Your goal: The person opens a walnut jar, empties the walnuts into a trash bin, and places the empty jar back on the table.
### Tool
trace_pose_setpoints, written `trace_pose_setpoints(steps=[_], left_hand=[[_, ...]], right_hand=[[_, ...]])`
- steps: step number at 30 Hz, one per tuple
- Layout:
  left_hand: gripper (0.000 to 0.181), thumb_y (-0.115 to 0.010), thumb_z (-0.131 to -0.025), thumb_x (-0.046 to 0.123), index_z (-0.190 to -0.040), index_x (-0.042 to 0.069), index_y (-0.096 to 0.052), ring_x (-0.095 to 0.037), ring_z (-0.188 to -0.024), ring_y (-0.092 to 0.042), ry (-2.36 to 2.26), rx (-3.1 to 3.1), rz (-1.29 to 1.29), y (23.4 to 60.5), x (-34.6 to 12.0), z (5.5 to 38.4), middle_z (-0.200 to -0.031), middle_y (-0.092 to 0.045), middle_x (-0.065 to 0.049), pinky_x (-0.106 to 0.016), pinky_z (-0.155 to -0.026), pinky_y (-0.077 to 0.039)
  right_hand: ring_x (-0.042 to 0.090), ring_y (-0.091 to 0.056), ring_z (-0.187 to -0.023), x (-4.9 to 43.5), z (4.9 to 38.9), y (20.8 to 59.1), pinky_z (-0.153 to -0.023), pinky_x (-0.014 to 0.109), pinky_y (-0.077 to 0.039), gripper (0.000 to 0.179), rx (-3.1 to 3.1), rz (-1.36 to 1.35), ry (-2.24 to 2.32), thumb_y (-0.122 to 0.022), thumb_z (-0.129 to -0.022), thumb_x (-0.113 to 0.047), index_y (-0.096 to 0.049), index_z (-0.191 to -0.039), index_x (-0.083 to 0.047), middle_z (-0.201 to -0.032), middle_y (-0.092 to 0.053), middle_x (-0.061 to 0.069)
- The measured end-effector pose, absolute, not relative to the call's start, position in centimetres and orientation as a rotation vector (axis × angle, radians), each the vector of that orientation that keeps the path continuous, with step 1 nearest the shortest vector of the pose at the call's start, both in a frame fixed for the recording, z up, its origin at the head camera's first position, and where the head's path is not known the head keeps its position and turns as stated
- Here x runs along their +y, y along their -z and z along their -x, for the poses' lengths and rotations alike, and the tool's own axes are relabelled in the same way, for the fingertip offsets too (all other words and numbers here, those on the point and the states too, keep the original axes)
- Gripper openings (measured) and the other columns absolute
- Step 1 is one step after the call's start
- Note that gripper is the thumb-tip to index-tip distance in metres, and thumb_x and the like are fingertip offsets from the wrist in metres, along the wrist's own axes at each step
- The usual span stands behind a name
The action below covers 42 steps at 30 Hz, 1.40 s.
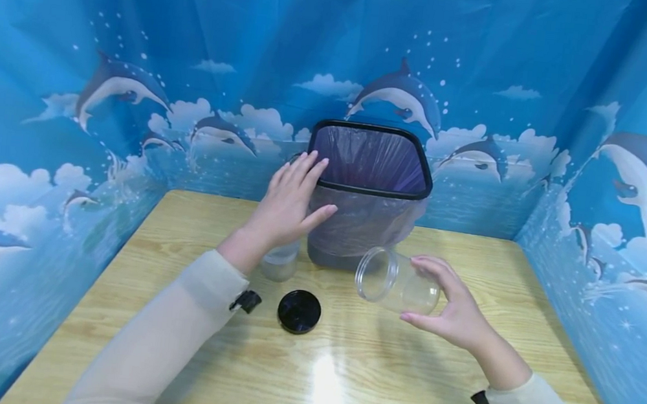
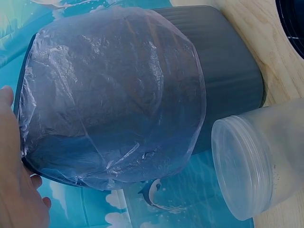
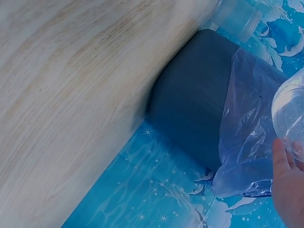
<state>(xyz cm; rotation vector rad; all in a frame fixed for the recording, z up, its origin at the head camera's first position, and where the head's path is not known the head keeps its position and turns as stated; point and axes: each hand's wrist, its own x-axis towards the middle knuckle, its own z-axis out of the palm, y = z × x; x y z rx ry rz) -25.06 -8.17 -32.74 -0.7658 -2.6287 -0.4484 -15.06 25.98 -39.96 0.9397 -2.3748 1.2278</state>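
Observation:
My left hand [image 1: 288, 202] is at the left side of a grey trash bin [image 1: 332, 258], its fingers straight by the black rim and its thumb spread across the front. A thin translucent bag lines the bin and folds down over its outside, as the left wrist view shows. My right hand [image 1: 451, 302] grips a clear plastic jar [image 1: 417, 292] by its base end. This jar lies sideways in the grip, its open mouth facing left, in front of the bin. Only part of the jar shows in the right wrist view.
Another clear jar [image 2: 242, 166] stands left of the bin, partly hidden by my left forearm in the head view. A round black lid [image 1: 299, 311] lies on the wooden table [image 1: 399, 391] in front. Blue dolphin-print sheeting [image 1: 245, 38] encloses the back and sides.

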Motion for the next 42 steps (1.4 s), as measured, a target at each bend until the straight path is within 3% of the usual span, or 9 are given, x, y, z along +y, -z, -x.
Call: trace_pose_setpoints(steps=[11, 19, 27, 30, 35, 42], left_hand=[[0.085, -0.04, -0.1, 0.063, -0.162, 0.017, -0.005, -0.025, -0.154, 0.001, 0.486, -2.578, 0.798, 32.9, -8.6, 24.1, -0.168, -0.002, -0.007, -0.05, -0.122, -0.002], [0.091, -0.017, -0.096, 0.075, -0.162, 0.013, -0.01, -0.03, -0.153, -0.006, 0.541, -2.511, 0.845, 33.4, -9.8, 22.3, -0.166, -0.01, -0.015, -0.052, -0.121, -0.005], [0.091, -0.018, -0.097, 0.073, -0.16, 0.008, -0.016, -0.032, -0.152, -0.013, 0.583, -2.462, 0.915, 34.9, -10.4, 20.7, -0.165, -0.016, -0.016, -0.058, -0.119, -0.013], [0.088, -0.022, -0.099, 0.071, -0.159, 0.006, -0.019, -0.034, -0.151, -0.017, 0.623, -2.455, 0.956, 36.0, -10.5, 20.1, -0.164, -0.018, -0.016, -0.061, -0.117, -0.018], [0.077, -0.047, -0.102, 0.051, -0.158, 0.005, -0.024, -0.035, -0.148, -0.025, 0.706, -2.451, 1.026, 37.2, -10.7, 19.2, -0.163, -0.024, -0.015, -0.062, -0.114, -0.022], [0.074, -0.056, -0.099, 0.042, -0.155, 0.002, -0.029, -0.032, -0.145, -0.031, 0.758, -2.46, 1.077, 38.7, -11.1, 18.6, -0.159, -0.033, -0.016, -0.059, -0.116, -0.023]], right_hand=[[0.008, -0.049, -0.125, 25.9, 14.9, 40.0, -0.107, 0.018, -0.036, 0.096, -2.401, -0.933, -1.207, -0.097, -0.057, -0.004, -0.051, -0.141, -0.005, -0.136, -0.054, 0.011], [0.006, -0.049, -0.125, 26.0, 14.7, 39.8, -0.107, 0.019, -0.036, 0.095, -2.41, -0.912, -1.228, -0.097, -0.059, -0.005, -0.051, -0.142, -0.005, -0.136, -0.054, 0.011], [0.012, -0.051, -0.122, 26.0, 14.4, 40.2, -0.105, 0.019, -0.037, 0.096, -2.415, -0.898, -1.242, -0.097, -0.057, -0.003, -0.051, -0.141, -0.004, -0.134, -0.054, 0.012], [0.011, -0.051, -0.123, 26.0, 14.4, 40.3, -0.106, 0.019, -0.037, 0.094, -2.424, -0.889, -1.255, -0.096, -0.06, -0.005, -0.051, -0.142, -0.005, -0.136, -0.054, 0.01], [0.008, -0.05, -0.124, 26.2, 14.4, 40.5, -0.106, 0.018, -0.037, 0.093, -2.422, -0.892, -1.251, -0.096, -0.061, -0.005, -0.051, -0.142, -0.007, -0.136, -0.054, 0.008], [0.009, -0.051, -0.123, 26.5, 14.4, 40.7, -0.105, 0.019, -0.038, 0.096, -2.42, -0.878, -1.241, -0.097, -0.058, -0.004, -0.051, -0.142, -0.007, -0.136, -0.054, 0.009]])
